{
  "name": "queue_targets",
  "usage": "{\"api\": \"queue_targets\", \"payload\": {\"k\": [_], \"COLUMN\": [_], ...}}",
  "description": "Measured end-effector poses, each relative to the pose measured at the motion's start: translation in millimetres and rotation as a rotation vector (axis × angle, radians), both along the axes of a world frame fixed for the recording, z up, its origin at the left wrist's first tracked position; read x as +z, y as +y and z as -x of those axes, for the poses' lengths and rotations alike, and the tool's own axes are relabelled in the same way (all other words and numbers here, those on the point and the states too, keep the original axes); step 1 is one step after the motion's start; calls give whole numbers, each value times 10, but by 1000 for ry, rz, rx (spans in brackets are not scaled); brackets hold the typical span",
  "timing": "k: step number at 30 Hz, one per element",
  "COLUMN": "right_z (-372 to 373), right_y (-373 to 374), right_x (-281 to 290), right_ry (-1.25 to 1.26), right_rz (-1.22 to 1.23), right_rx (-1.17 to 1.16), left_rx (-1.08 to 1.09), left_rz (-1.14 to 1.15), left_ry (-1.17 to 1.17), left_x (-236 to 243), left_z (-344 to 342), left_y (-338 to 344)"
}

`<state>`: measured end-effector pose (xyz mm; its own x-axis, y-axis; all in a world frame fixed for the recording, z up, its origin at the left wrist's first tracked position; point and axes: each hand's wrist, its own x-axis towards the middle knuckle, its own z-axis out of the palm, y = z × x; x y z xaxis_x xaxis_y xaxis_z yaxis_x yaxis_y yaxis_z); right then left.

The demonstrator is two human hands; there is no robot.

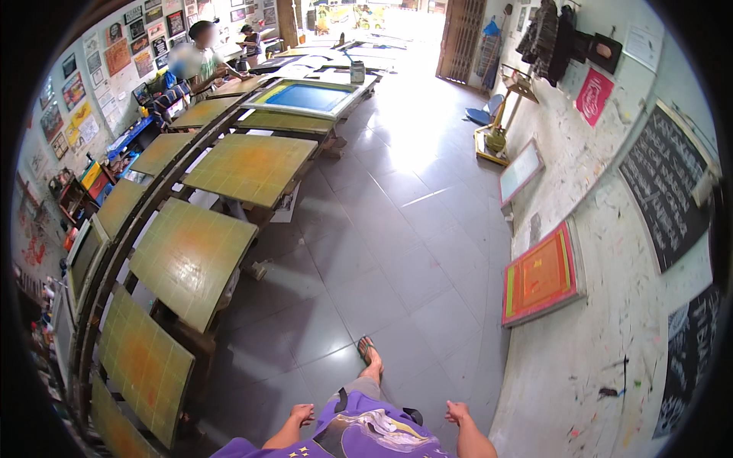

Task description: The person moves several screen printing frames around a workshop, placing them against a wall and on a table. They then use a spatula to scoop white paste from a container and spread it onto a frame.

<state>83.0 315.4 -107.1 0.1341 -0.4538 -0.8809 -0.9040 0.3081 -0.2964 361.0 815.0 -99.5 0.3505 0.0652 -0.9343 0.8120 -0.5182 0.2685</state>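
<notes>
My left hand (302, 414) hangs at the lower edge, left of my purple shirt (374, 433). Its fingers curl inward, and nothing shows in them. On the other side of the shirt my right hand (457, 413) is also loosely closed, with no object visible. Neither hand touches anything; the left is nearest the row of flat greenish-yellow printing boards (145, 365), the right nearest the wall. One sandalled foot (369, 353) is forward on the grey tile floor (347, 282).
A blue screen-printing frame (309, 97) rests on the boards farther up, near a metal can (357, 72). A person (205, 65) works beyond. Along the right wall lean a red-orange screen frame (540, 273), a pale frame (522, 172) and a yellow stand (495, 137).
</notes>
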Motion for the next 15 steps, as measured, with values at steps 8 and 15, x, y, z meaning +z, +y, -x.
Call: {"api": "queue_targets", "payload": {"k": [8,15], "right_z": [-2907,-3819], "right_y": [-1089,-1926], "right_x": [437,364], "right_ry": [-279,-243], "right_rz": [27,-10], "right_rx": [166,-8], "left_rx": [140,67], "left_rz": [120,302], "left_ry": [-339,-508], "left_x": [262,1087], "left_z": [-2128,-4038], "left_y": [-1538,-3255]}}
